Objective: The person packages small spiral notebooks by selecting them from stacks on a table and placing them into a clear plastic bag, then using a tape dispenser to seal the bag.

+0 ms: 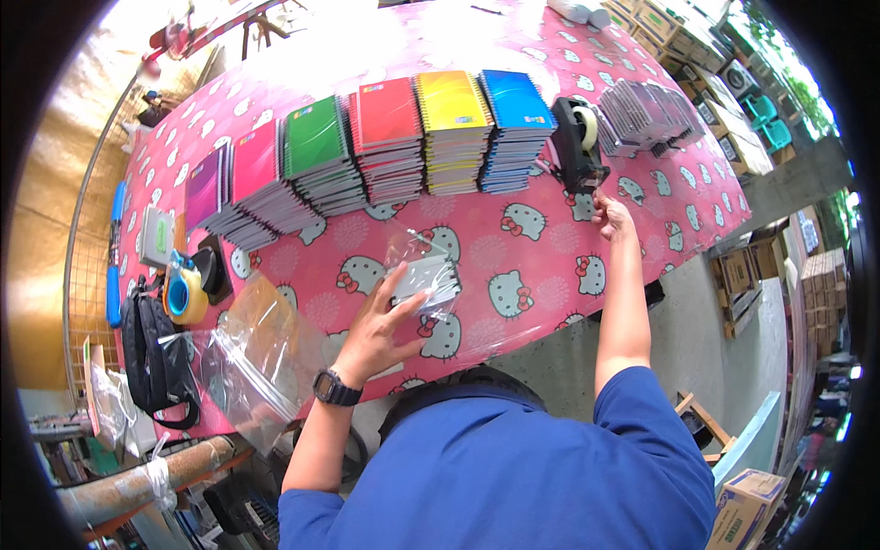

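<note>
My left hand [379, 318], a dark watch on its wrist, lies with fingers spread over a small stack of notebooks [427, 280] in a clear plastic bag. The bag's loose film sticks out past the stack. Off to the right, my right hand [612, 216] reaches to the front end of a black tape dispenser [577, 147]. Its fingers are pinched together there, at the tape's end; the strip itself is too small to make out clearly. A roll of clear tape sits in the dispenser.
Spiral notebook stacks in purple, pink, green, red, yellow [449, 105] and blue [515, 101] line the pink tablecloth [330, 302]. Bagged notebooks [646, 115] stand beyond the dispenser. Clear bags [252, 357], a tape roll [186, 295] and a black bag [154, 353] lie left.
</note>
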{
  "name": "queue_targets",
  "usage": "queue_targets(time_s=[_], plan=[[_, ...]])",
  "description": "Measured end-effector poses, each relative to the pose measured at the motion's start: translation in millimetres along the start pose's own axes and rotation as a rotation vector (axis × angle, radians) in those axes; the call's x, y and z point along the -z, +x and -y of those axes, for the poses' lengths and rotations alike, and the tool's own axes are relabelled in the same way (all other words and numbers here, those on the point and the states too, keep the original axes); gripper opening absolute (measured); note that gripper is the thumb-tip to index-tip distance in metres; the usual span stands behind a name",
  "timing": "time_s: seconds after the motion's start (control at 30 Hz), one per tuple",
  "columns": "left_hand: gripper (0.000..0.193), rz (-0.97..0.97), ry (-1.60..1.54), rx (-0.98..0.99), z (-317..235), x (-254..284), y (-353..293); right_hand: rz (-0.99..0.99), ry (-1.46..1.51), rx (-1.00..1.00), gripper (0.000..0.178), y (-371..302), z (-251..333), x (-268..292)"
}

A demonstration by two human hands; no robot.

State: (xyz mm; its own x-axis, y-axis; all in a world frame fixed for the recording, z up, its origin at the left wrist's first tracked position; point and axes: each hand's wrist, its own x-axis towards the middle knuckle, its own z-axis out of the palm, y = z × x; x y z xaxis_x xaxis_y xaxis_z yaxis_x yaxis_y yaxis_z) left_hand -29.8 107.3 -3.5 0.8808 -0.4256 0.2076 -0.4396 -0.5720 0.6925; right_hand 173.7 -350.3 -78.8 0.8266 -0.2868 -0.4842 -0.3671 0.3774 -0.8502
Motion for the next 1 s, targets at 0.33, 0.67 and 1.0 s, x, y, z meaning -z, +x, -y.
queue_targets(time_s=[0.33, 0.67, 1.0], plan=[[0.077, 0.038, 0.014, -0.062, 2.3, 7.6, -0.2, 1.135, -1.073, 0.326, 0.034, -211.5, -9.3, -230.6], [0.073, -0.273, 0.1, -0.057, 10.6, -10.6, -4.7, 1.016, -1.096, 1.055, 0.039, -211.2, -10.7, -158.3], [0.089, -0.564, 0.024, 0.015, 1.8, -24.9, 21.0, 0.54, -0.586, 0.712, 0.022, -204.3, -59.3, -189.6]])
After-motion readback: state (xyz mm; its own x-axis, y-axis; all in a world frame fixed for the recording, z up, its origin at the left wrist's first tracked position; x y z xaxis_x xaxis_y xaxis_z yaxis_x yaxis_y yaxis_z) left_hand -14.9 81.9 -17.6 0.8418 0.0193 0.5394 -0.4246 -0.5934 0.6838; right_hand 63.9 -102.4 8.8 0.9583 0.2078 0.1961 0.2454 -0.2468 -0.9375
